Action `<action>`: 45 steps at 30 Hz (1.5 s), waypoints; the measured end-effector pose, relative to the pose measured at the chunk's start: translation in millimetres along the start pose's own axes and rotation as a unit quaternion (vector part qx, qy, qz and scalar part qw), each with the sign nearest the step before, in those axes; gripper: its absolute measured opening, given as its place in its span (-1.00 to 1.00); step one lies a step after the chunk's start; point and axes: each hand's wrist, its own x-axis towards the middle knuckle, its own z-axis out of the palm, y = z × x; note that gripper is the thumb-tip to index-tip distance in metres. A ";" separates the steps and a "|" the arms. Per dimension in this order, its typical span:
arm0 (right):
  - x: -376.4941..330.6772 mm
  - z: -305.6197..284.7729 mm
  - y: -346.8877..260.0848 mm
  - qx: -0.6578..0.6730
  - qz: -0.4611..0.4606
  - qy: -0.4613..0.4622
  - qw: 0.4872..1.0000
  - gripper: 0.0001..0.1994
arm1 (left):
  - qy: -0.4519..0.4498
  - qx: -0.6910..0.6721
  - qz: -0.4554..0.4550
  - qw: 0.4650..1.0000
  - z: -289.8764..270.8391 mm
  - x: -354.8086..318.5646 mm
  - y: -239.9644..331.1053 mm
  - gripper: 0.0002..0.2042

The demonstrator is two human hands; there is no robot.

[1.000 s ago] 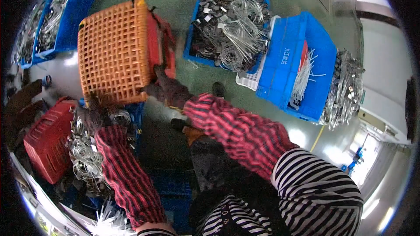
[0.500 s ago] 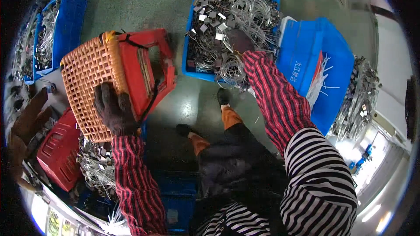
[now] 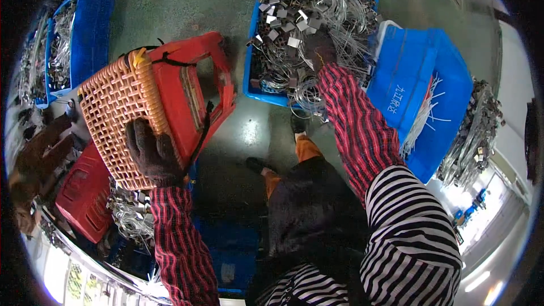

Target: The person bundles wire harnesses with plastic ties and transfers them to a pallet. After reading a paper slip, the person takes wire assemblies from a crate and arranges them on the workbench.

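My left hand (image 3: 152, 156), in a dark glove, lies with fingers stretched out on the tan woven seat (image 3: 116, 113) strapped to a red plastic stool (image 3: 184, 88). The stool is tipped on its side to my left. My right hand (image 3: 320, 50), gloved too, reaches into a blue crate (image 3: 271, 99) heaped with small metal tabs (image 3: 293, 42) and coiled wires (image 3: 343, 8). Its fingers blend into the dark heap, and I cannot make out whether they grip anything.
Right of the crate stands another blue crate (image 3: 408, 59), with white strips (image 3: 422, 116) beside it and more wire bundles (image 3: 470, 130) beyond. At far left is a blue crate (image 3: 90, 39) of parts. A red plastic piece (image 3: 85, 192) lies below the stool.
The whole scene has shifted slightly right in the picture. My right hand has moved a little farther over the heap in the crate. My left hand stays on the woven seat.
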 end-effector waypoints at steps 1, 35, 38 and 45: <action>-20.9 -1.9 -0.5 -0.181 -0.057 -0.023 0.982 -0.82 | -0.006 -0.025 -0.020 0.999 5.7 -1.2 0.8 -0.45; -332.3 -283.8 -578.0 0.382 0.169 -0.328 0.847 -0.63 | -0.201 -0.622 -0.451 0.608 -243.5 -166.9 210.5 -0.84; -351.0 -296.1 -614.6 0.305 0.173 -0.325 0.878 -0.68 | -0.216 -0.614 -0.396 0.648 -290.4 -179.3 221.5 -0.79; -397.9 -319.5 -683.2 0.278 0.069 -0.368 0.885 -0.72 | -0.147 -0.643 -0.396 0.639 -365.9 -214.9 229.5 -0.73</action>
